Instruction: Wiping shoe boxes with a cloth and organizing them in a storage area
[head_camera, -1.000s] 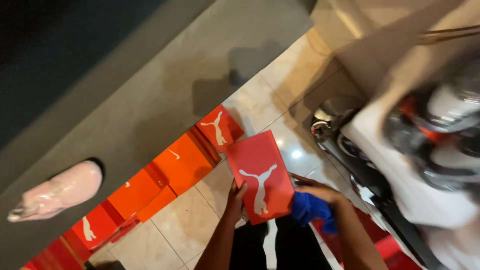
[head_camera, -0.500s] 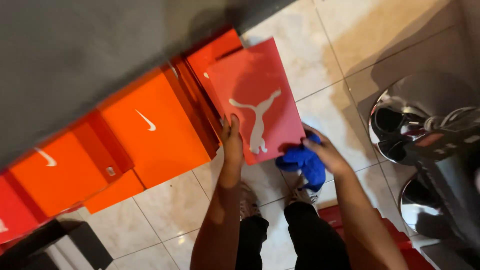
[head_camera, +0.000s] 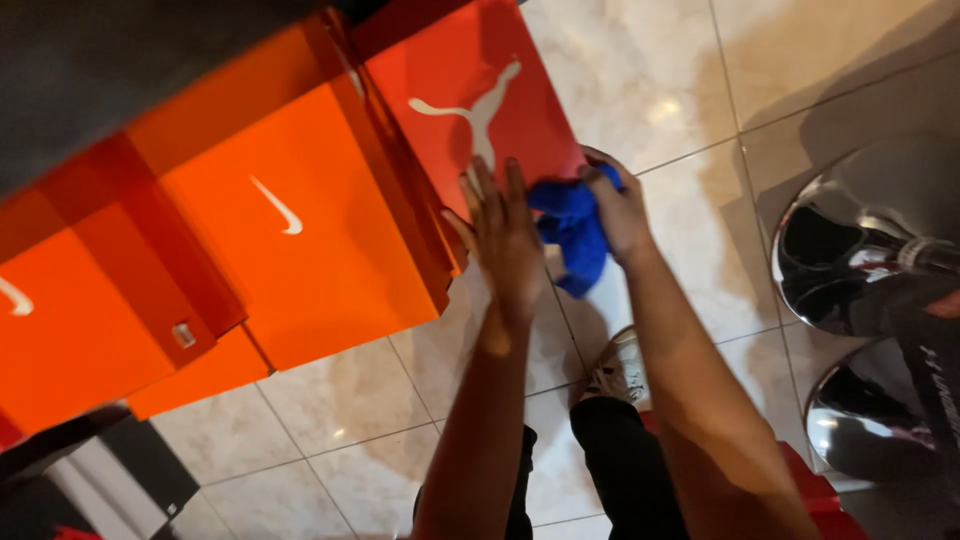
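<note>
A red shoe box (head_camera: 470, 100) with a white leaping-cat mark lies flat-faced toward me on the tiled floor, beside a row of orange shoe boxes (head_camera: 290, 230). My left hand (head_camera: 503, 235) rests flat on the red box's near edge, fingers spread. My right hand (head_camera: 615, 205) is closed on a crumpled blue cloth (head_camera: 572, 228), pressed against the box's near right corner.
Two shiny chrome round bases (head_camera: 860, 250) stand on the right on the pale tiled floor (head_camera: 660, 90). My black trouser legs and a grey shoe (head_camera: 618, 372) are below. A dark counter edge (head_camera: 90, 70) runs along the upper left.
The view has swung down and closer to the boxes. The red box now lies farther from me, and both hands have followed it, the blue cloth now at its corner.
</note>
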